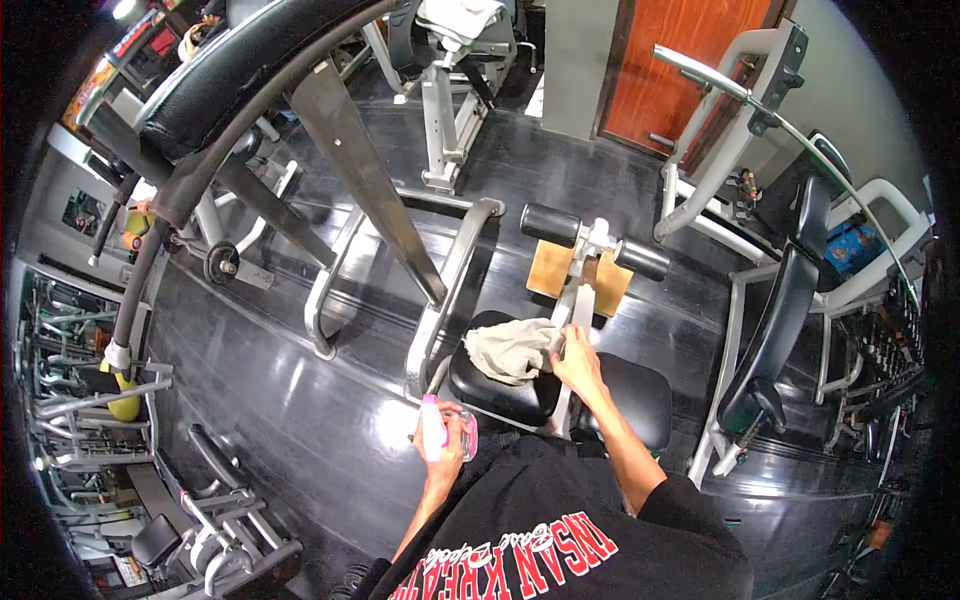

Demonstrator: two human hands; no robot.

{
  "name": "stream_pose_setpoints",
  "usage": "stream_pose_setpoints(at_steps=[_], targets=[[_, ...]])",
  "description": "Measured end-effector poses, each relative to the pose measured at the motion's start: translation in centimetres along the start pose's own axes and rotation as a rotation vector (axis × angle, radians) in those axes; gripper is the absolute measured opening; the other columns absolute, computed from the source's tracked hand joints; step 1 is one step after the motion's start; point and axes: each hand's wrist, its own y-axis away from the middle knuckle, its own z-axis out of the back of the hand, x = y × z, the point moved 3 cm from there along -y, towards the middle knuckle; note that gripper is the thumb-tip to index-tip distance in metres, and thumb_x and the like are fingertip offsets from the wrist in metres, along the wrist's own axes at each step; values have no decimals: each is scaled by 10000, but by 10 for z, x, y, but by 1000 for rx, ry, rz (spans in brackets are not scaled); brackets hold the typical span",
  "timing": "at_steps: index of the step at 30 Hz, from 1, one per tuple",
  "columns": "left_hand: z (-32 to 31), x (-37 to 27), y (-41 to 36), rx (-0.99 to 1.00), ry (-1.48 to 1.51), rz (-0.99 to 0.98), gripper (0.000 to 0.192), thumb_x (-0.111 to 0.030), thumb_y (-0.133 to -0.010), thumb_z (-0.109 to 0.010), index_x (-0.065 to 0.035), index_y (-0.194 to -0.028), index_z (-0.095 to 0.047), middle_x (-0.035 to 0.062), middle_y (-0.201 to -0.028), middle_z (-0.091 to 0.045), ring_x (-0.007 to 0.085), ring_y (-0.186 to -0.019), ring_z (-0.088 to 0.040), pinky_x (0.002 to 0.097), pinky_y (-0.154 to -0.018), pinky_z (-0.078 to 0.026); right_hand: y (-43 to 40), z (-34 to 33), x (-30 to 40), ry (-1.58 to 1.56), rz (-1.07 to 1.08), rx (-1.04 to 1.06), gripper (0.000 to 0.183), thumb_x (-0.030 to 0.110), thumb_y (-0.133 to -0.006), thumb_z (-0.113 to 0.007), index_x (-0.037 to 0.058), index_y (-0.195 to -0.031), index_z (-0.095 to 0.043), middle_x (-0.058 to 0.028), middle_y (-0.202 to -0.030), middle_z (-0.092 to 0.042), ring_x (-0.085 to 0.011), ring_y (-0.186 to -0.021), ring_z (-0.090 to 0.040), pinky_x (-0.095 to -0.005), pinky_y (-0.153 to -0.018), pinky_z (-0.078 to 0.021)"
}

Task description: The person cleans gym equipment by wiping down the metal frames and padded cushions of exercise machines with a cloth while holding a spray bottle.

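My left hand [444,442] is closed around a pink and white spray bottle [432,429], to the left of my torso. With its fingers, my right hand [577,360] grips the edge of a crumpled whitish cloth [514,349]. The cloth lies over a black padded seat [480,394] of a gym machine. A second black pad [628,397] is just right of my right wrist. Beyond the hands, two black foam rollers [550,225] sit on the machine's white post, above a wooden board [549,268].
A large metal frame with a black pad [225,82] rises at the upper left. A white-framed bench [772,337] with a barbell [825,150] stands at the right. Farther off are a wooden door [679,67], a seat draped with a towel [459,16] and, at the upper left, another person.
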Motion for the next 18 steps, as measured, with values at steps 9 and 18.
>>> stream_pose_setpoints(at_steps=[9, 18], targets=[[7, 6, 0, 20, 1, 0, 115, -25, -883, -547, 37, -976, -520, 94, -869, -602, 112, -601, -595, 254, -566, -479, -30, -29, 27, 327, 4, 228, 811, 552, -806, -566, 63, -1386, -278, -294, -1399, -321, -424, -1303, -314, -569, -1003, -298], [13, 5, 4, -30, 29, -18, 137, -28, -870, -578, 40, -984, -543, 98, -864, -619, 111, -589, -597, 247, -550, -470, -58, -77, -18, -69, 263, 222, 589, 421, -820, -595, 67, -1276, -480, -223, -1233, -538, -362, -1184, -487, -396, -993, -390]])
